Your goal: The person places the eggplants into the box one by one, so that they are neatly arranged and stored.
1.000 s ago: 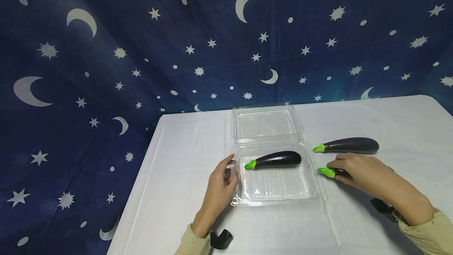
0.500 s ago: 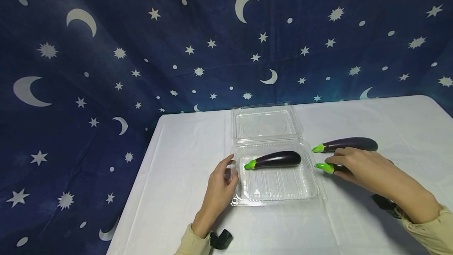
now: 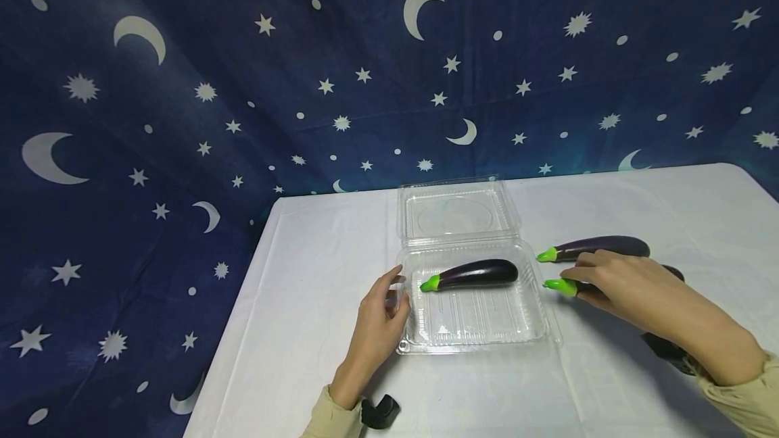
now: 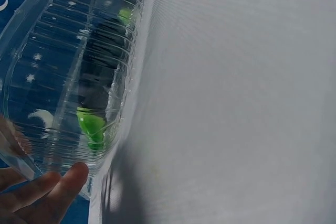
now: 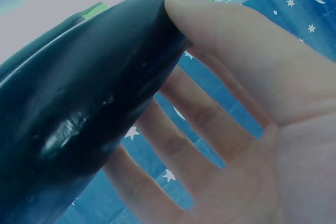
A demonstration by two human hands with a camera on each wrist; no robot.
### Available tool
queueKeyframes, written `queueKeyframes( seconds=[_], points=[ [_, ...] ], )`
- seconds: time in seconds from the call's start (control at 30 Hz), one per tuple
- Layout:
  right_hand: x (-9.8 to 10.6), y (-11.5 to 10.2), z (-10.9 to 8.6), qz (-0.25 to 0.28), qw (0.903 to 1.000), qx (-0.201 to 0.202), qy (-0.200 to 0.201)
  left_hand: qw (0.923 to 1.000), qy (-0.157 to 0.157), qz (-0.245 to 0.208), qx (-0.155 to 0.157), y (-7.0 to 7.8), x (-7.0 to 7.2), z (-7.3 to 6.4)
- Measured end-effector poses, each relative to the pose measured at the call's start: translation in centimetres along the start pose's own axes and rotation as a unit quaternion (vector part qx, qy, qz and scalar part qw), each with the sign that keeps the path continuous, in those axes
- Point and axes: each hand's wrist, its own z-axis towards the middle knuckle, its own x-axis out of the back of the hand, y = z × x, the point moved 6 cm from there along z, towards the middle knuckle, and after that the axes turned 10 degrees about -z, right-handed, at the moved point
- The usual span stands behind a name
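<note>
My right hand (image 3: 621, 282) pinches an eggplant (image 5: 100, 72) with a glossy dark body and a bright green stem, thumb on one side near the stem and fingers on the other. It is held just right of a clear plastic clamshell container (image 3: 475, 330), lid folded back. Inside the container's base lies a second eggplant (image 3: 481, 274), stem to the left. My left hand (image 3: 379, 320) grips the container's left edge; in the left wrist view its fingers (image 4: 68, 184) sit against the ribbed clear wall, with part of the hand showing through the plastic.
A third eggplant (image 3: 608, 247) lies on the white-covered table (image 3: 316, 289), behind my right hand. The container's open lid (image 3: 453, 211) extends toward the table's back edge. A dark blue cloth (image 3: 365, 39) with moons and stars hangs behind.
My right hand has moved slightly upward in the head view with the eggplant, whose rounded end now shows past the wrist. The left hand and container have stayed put.
</note>
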Motion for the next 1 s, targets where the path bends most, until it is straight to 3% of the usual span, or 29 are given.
queueKeyframes(
  seconds=[0.43,1.0],
  points=[
    [0.1,0.3,-0.4,0.006,1.0,-0.001,0.0,1.0,0.002,0.003,-0.009,0.2,0.0,0.0],
    [1.2,-0.5,0.2,0.005,0.999,0.027,0.035,0.9999,0.002,0.004,-0.015,0.2,0.0,0.0]
  ],
)
